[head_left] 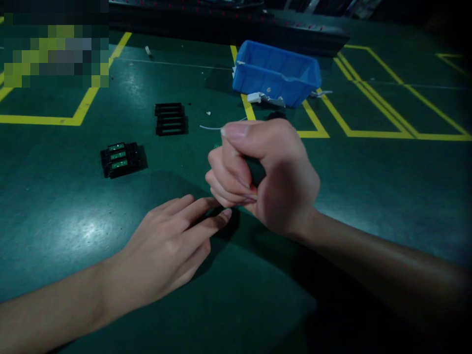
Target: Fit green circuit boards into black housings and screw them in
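My right hand is closed in a fist above the table, the thumb lying over the curled index finger. Something dark shows in the gap inside the fist; its kind cannot be made out. Just beyond the knuckles, a black thing is mostly hidden. My left hand rests low on the table, fingers bent toward a dark patch under the right fist; whatever they hold there is covered by the hands and shadow. Left of the hands lie a black slotted plastic frame and a black holder with small green circuit boards.
A blue plastic bin stands at the back, with white scraps at its front. A thin white strand lies beside my right thumb. Yellow tape lines mark the green tabletop. A long dark bar crosses the far side.
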The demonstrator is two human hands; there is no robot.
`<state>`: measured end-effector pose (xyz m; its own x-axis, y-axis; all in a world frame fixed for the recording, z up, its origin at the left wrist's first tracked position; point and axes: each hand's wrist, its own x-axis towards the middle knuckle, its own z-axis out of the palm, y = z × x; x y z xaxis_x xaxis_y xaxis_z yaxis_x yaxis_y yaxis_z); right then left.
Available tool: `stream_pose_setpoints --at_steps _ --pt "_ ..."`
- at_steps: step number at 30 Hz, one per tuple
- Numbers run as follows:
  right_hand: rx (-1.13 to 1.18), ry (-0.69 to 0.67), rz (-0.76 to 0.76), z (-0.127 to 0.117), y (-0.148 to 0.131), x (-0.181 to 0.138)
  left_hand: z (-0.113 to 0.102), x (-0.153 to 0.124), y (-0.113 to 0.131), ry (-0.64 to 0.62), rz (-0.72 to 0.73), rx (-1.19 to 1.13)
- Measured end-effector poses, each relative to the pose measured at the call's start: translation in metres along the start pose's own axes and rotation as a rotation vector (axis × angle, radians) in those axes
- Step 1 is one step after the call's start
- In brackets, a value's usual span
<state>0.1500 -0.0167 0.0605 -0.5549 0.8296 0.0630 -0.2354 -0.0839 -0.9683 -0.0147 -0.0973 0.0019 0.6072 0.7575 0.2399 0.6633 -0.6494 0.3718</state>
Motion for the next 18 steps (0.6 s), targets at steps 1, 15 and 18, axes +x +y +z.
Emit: stream_pose_setpoints --at_steps 1,15,18 --pt "-0.003 0.005 0.002 0.000 0.000 0.000 0.000 0.000 0.000 0.001 -0.001 -0.004" --pt "0.036 0.005 0.053 0.004 -0.009 0.006 0.003 -0.001 -0.001 0.053 0.019 0.018" --pt "0.035 0.017 0.052 0.004 -0.011 0.006 0.003 -0.001 -0.002 0.053 0.022 0.024"
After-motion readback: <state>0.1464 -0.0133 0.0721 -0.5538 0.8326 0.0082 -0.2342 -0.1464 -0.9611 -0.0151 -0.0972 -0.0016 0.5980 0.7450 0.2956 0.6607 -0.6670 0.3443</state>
